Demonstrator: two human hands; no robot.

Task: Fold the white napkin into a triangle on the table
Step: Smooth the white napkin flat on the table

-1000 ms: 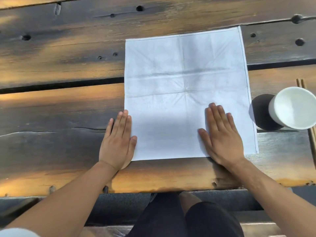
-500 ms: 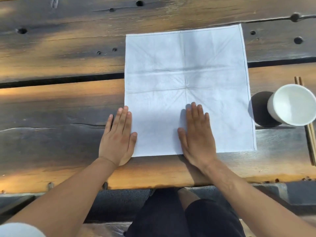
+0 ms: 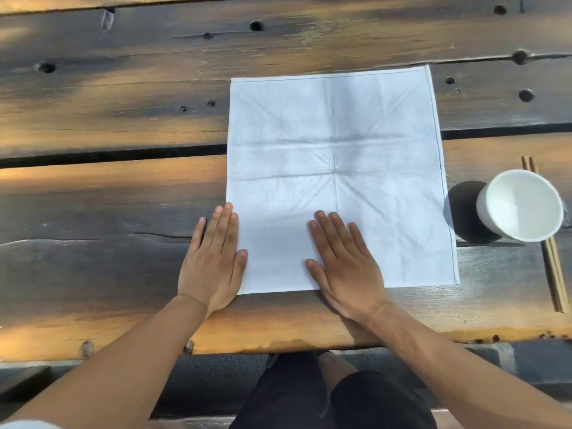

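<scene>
The dark plank table (image 3: 108, 243), knotted and cracked, is carrying the white napkin (image 3: 337, 144), lying unfolded as a creased square, edges running roughly along the planks. The left hand (image 3: 213, 261) is pressing flat at the napkin's near-left corner, straight fingers gripping nothing. The right hand (image 3: 346, 267) is lying flat on the napkin's near edge, fingers straight. Right of the napkin, a white cup (image 3: 523, 205) is partly hiding 2 chopsticks (image 3: 554, 274).

A white napkin (image 3: 337, 156), creased in a star pattern, lies on a dark-and-amber plank table (image 3: 108, 187) beside a white cup (image 3: 520, 205).
</scene>
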